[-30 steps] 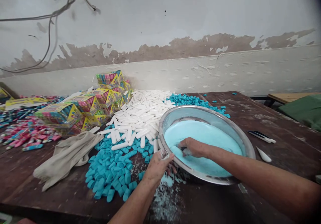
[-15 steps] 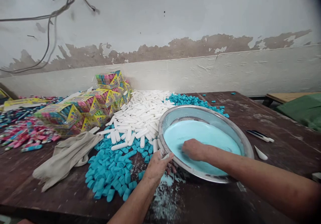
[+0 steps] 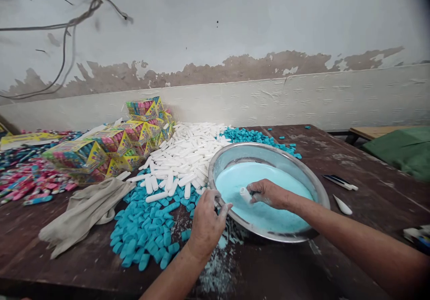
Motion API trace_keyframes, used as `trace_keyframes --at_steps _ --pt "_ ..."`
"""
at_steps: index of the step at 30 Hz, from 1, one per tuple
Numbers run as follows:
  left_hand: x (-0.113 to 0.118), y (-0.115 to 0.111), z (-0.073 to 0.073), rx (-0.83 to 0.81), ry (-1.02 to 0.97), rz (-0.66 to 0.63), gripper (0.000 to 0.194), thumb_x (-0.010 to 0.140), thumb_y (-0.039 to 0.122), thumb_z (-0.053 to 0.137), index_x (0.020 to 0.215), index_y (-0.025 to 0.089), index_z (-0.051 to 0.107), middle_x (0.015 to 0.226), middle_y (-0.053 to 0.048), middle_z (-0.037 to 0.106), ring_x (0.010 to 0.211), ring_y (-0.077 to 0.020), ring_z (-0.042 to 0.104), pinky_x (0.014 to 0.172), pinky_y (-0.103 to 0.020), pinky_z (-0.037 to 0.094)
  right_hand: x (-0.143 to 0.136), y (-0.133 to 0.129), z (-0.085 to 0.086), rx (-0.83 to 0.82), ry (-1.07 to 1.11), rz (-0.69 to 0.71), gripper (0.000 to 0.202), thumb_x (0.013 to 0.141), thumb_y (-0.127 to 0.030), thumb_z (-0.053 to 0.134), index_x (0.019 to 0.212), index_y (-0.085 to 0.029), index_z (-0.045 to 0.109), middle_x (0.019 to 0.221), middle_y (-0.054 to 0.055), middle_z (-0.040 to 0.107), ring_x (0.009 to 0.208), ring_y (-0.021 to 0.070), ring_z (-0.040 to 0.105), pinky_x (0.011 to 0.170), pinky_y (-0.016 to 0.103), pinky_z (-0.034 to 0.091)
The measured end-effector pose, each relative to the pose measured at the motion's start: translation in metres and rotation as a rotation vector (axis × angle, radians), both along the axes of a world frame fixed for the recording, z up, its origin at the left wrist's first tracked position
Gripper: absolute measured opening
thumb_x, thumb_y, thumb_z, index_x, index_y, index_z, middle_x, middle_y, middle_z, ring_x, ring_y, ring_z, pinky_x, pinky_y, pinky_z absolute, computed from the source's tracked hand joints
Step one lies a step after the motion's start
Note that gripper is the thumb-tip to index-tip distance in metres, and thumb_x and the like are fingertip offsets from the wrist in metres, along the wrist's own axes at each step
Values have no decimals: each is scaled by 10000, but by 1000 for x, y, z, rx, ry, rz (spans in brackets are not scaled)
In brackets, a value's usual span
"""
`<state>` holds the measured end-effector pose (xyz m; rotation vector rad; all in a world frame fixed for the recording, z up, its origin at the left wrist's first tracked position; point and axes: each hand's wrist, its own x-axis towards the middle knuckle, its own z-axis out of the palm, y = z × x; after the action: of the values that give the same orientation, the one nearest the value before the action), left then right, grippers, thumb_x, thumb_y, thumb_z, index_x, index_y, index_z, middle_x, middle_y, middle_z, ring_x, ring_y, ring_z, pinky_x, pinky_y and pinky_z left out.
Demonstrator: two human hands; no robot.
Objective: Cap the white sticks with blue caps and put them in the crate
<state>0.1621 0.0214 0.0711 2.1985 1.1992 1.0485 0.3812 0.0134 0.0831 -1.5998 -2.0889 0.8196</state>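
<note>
A wide metal basin (image 3: 320, 188) holds pale blue powder (image 3: 262, 174). Inside it, my right hand (image 3: 267, 193) is closed around a small white plastic tube (image 3: 245, 195), whose open end faces up and left, just over the powder. At the basin's near left rim is my left hand (image 3: 208, 219), its fingers and thumb closed about the edge; powder whitens the fingertips. Left of the basin lies a heap of white tubes (image 3: 191, 152). Blue caps (image 3: 144, 233) are piled in front of that heap, close to my left forearm.
More blue caps (image 3: 248, 135) lie behind the basin. A utility knife (image 3: 340, 182) and a white pointed piece (image 3: 342, 205) are on its right. At left are a cloth glove (image 3: 85, 208), boxed packs (image 3: 110, 145) and pink tubes (image 3: 30, 179). Spilled powder (image 3: 218, 264) marks the dark table.
My right hand has lifted from the powder, and a white tube now shows in its fingers. My left hand stays at the rim, slightly higher and turned. The view has shifted a little.
</note>
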Motion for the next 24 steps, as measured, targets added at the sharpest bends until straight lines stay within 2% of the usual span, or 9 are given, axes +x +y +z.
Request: trace_keyframes --at_steps 3,6,9,11,12,15,18,21,24 --pt "23 0 10 99 158 -157 221 777 301 533 956 171 543 929 -72 574 915 -225 504 805 -346 381 -1 -14 1 66 82 -14 119 664 -175 499 699 -153 610 646 -31 572 677 133 525 648 220 395" --pt "47 3 11 47 252 -243 145 783 291 516 832 178 591 811 -49 612 808 -211 546 725 -316 407 1 -24 -3 135 72 -15 131 713 -196 489 717 -159 614 675 -14 603 685 142 552 658 235 417" --pt "58 3 7 54 254 -271 126 788 237 498 847 196 602 816 -29 630 773 -191 565 688 -294 413 9 -32 -11 252 -40 -183 239 697 -162 499 910 -158 608 859 40 641 808 182 578 751 300 437" --pt "59 2 5 106 247 -283 162 782 196 499 908 212 600 890 -25 640 845 -199 570 746 -313 409 13 -38 -17 316 -106 -299 443 665 -101 480 1101 -153 537 1042 88 610 952 211 558 834 353 425" --pt "59 2 3 122 241 -299 184 780 175 497 927 219 599 917 -22 643 877 -201 569 775 -322 407 14 -41 -20 323 -123 -284 527 649 -74 463 1169 -159 494 1113 98 584 1011 216 539 865 366 416" --pt "58 1 -2 132 198 -374 243 774 118 476 952 226 602 959 -15 651 919 -192 575 818 -318 419 14 -49 -25 306 -150 -102 649 623 -18 408 1252 -177 431 1218 98 532 1099 213 498 914 380 401" --pt "60 4 -9 150 131 -410 273 764 83 467 958 213 608 986 -26 649 931 -187 580 828 -305 440 15 -55 -27 375 -209 -92 627 649 11 354 1245 -160 450 1239 111 515 1119 212 485 935 396 385" --pt "58 5 -14 166 67 -432 271 769 79 464 963 200 610 995 -35 647 937 -183 581 837 -299 445 17 -57 -27 427 -238 -64 585 672 18 341 1195 -190 501 1162 87 576 1044 195 539 881 361 429" --pt "49 2 -7 96 -41 -440 243 773 102 488 963 194 608 986 -29 647 940 -164 575 857 -277 431 16 -62 -26 484 -203 -173 441 728 -45 374 1109 -167 558 1056 102 626 955 204 585 813 345 468"
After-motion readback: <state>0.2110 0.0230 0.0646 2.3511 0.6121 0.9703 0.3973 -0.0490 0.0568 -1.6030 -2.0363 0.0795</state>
